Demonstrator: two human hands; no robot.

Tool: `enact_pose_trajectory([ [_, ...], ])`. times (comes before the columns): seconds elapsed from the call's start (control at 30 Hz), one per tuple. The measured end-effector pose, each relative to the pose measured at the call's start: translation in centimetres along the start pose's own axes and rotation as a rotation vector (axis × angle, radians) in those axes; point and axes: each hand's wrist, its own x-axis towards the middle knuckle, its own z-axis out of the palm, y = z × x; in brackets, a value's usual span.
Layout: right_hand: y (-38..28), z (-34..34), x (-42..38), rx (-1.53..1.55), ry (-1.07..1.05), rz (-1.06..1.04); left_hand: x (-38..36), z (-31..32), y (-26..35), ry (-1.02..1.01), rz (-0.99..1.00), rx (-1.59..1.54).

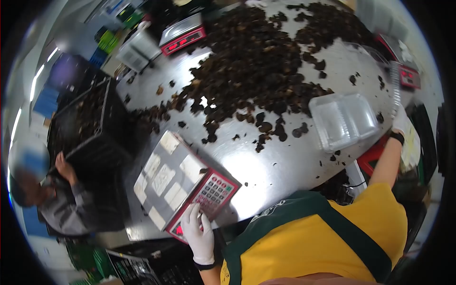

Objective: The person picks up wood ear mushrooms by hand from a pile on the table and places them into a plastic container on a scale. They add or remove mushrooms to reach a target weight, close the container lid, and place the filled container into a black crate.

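My left hand [198, 235], in a white glove, reaches to the front of a digital scale [178, 183]. Its fingers are stretched out and touch the panel by the keypad [214, 192] and the red display. The scale's plate has pale tape patches and nothing lies on it. Out to the right, my gloved right hand [401, 121] is closed around the near end of a clear ribbed plastic container [395, 88], seen edge-on; part of the grip is hidden. Between my hands, a clear clamshell container [344, 121] stands open on the metal table [247, 166].
A large heap of dark brown mushroom-like pieces [251, 61] spreads over the table. Further scales stand at the back left [183, 35] and right [403, 61]. At left a person [69, 204] holds a black crate [90, 123] of similar pieces.
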Motion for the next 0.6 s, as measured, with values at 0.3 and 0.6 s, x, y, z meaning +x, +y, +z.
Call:
enact_pose_trajectory([
  [0.3,-11.9,28.4,-35.8,-0.222,-0.451,-0.751,1.1,0.1,1.6,0.023,0.047,-0.172],
  [0.6,-2.2,43.6,-59.8,-0.457,-1.550,-0.569,2.5,-1.3,1.0,0.141,0.207,0.391],
])
